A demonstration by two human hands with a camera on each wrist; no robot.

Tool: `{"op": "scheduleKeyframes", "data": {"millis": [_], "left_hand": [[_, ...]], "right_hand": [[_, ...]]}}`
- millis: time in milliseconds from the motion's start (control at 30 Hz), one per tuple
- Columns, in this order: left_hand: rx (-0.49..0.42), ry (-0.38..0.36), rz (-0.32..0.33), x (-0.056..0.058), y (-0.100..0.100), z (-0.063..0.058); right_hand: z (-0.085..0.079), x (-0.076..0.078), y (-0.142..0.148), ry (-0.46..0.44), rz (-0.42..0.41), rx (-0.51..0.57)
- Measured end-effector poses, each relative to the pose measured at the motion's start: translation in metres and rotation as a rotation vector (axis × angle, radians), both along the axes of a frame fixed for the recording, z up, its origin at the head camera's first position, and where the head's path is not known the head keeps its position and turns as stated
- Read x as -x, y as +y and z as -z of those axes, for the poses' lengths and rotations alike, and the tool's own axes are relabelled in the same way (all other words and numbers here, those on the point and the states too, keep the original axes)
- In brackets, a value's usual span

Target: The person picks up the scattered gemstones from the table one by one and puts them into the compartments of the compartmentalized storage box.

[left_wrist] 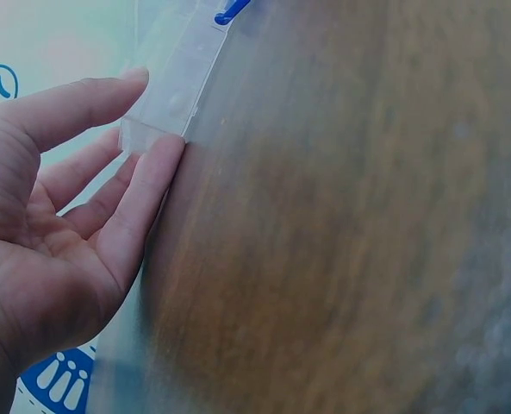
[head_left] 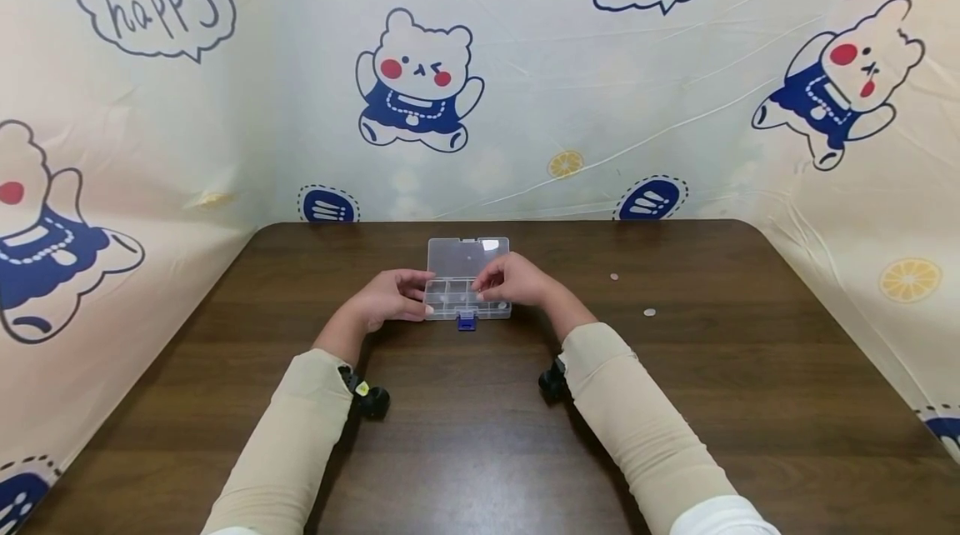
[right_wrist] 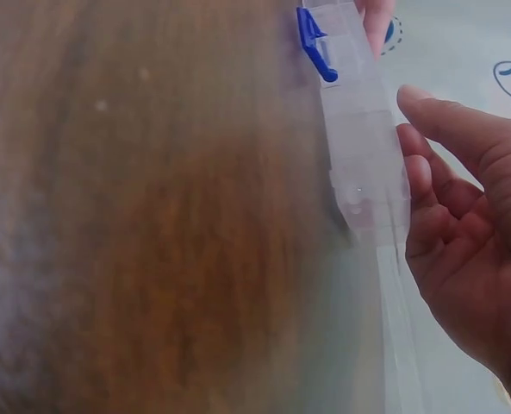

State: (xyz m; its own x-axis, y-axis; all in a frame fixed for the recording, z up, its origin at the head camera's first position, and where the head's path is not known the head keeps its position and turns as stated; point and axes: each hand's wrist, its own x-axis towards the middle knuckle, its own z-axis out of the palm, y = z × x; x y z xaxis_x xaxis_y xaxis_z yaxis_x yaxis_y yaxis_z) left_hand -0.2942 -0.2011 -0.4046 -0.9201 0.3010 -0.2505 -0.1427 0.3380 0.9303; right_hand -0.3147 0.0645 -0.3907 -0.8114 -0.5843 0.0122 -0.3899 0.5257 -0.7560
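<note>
A clear plastic compartment box (head_left: 455, 298) stands on the table with its lid (head_left: 453, 257) raised at the back and a blue latch (head_left: 467, 322) at the front. My left hand (head_left: 386, 298) holds the box's left end, thumb and fingers spread along it. Over the right-hand compartments is my right hand (head_left: 517, 281), thumb and fingertips close together. In the right wrist view, my right hand's fingers (right_wrist: 419, 177) are bent beside the box. I cannot tell whether a small piece is between them. Small pale bits show inside some compartments.
Two small white discs lie on the brown wooden table (head_left: 465, 435), to the right of the box: one disc (head_left: 649, 312) nearer, the other disc (head_left: 613, 277) farther back. A printed cloth (head_left: 517, 127) hangs behind the table and along both sides.
</note>
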Motion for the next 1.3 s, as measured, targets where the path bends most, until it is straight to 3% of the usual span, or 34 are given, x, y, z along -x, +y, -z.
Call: {"op": "scheduleKeyframes", "data": {"millis": [367, 767, 1300], "left_hand": [[-0.009, -0.001, 0.017, -0.001, -0.001, 0.000], [-0.016, -0.003, 0.016, -0.002, 0.000, -0.001], [-0.017, 0.000, 0.023, -0.001, 0.000, -0.001]], "right_hand": [[0.002, -0.001, 0.000, -0.009, 0.009, 0.013], [-0.004, -0.011, 0.012, -0.030, 0.086, 0.127], [-0.012, -0.019, 0.033, 0.035, 0.120, 0.232]]}}
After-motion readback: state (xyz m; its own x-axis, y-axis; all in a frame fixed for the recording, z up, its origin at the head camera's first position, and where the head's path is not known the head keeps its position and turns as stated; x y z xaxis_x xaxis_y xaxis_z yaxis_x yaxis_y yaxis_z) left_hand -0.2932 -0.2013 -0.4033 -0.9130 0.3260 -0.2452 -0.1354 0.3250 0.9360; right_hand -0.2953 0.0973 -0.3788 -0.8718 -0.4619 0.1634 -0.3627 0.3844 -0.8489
